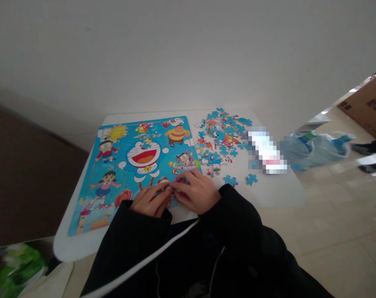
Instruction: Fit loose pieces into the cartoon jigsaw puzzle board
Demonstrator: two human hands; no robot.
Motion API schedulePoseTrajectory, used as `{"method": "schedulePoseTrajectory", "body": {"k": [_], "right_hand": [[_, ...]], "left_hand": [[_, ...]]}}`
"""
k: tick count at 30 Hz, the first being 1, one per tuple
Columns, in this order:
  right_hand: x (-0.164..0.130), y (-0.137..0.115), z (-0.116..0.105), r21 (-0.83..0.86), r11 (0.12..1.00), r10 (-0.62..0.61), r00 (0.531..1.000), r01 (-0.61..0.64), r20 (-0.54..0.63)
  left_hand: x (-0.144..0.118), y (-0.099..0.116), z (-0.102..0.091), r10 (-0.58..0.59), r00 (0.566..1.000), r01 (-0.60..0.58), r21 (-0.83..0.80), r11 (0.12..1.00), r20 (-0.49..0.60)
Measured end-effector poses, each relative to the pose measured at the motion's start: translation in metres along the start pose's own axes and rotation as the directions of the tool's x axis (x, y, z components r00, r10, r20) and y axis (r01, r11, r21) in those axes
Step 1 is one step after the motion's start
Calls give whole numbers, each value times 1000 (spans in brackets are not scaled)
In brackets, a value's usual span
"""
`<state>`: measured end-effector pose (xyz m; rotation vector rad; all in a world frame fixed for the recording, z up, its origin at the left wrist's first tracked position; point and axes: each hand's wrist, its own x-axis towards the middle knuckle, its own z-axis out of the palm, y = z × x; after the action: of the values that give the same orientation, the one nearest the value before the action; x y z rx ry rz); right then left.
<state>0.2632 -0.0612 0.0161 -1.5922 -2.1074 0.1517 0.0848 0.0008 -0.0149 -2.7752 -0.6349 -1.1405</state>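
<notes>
A blue jigsaw puzzle board [113,165] with cartoon figures lies on the white table, a blue-and-white cat in its middle. Over the board's lower right edge my left hand [152,200] and my right hand [197,192] meet, fingertips together. Both have their fingers curled and closed; whatever is between them is too small and covered to make out. The part of the picture beneath the fingers is hidden. To the right of the board spreads a heap of loose puzzle pieces [220,134]. Separate blue pieces [251,179] lie nearer my right sleeve.
A blurred-out bright phone-like object [267,151] rests on the table's right side. The white table [63,246] meets a pale wall at the back. A white cable [144,265] crosses my lap. Plastic water bottles [324,151] and a cardboard box [367,105] stand on the floor at right.
</notes>
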Motion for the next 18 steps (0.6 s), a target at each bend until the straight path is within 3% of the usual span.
{"method": "schedulePoseTrajectory", "body": {"k": [9,18], "right_hand": [[-1,-3,4,-3,996,91,994,-91,-63],[-8,10,7,99,995,5,993,7,-119]], "left_hand": [[-1,-2,-1,21,1000,-21,-8,1000,14],[-4,0,2,-51,999,50,-23,998,-3]]}}
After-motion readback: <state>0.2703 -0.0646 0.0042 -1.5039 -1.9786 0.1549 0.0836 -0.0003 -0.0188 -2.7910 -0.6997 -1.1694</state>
